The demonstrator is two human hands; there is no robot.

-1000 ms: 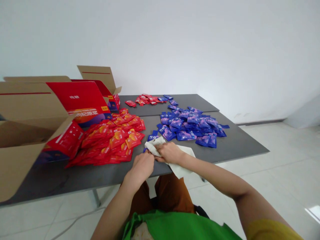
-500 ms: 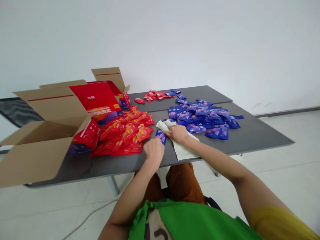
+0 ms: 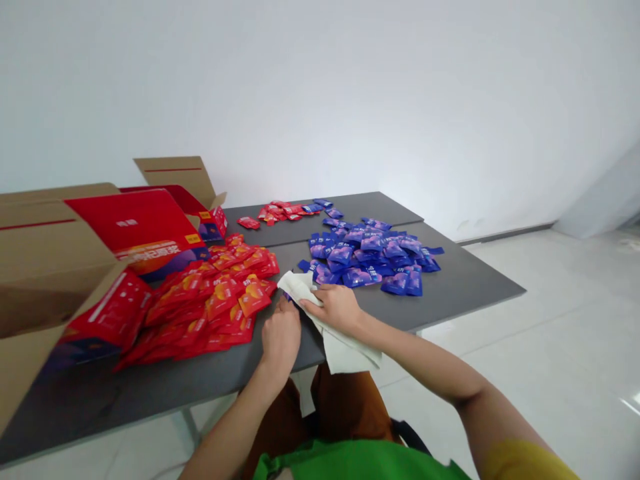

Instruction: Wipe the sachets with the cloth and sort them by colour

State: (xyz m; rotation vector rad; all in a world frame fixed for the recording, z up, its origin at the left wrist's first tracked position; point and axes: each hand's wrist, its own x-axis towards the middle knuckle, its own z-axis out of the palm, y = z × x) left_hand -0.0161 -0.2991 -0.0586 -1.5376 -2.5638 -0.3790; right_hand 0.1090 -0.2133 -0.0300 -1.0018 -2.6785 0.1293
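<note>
My right hand (image 3: 340,308) is closed on a white cloth (image 3: 345,348), which lies over the table and hangs past its front edge. My left hand (image 3: 283,333) is curled close beside it, gripping a blue sachet that shows only as a small blue bit under the cloth's corner. The cloth covers most of this sachet. To the left of my left hand lies a heap of red sachets (image 3: 220,293). Beyond my right hand spreads a pile of blue sachets (image 3: 370,250).
Open cardboard boxes (image 3: 105,293) with red and blue printing stand on the left of the dark grey table (image 3: 465,283). A small group of red sachets (image 3: 280,211) lies at the back, with a few blue ones beside it. A white wall rises behind.
The cloth in my right hand has come over the blue sachet that my left hand grips, hiding most of it. The view has turned to the right.
</note>
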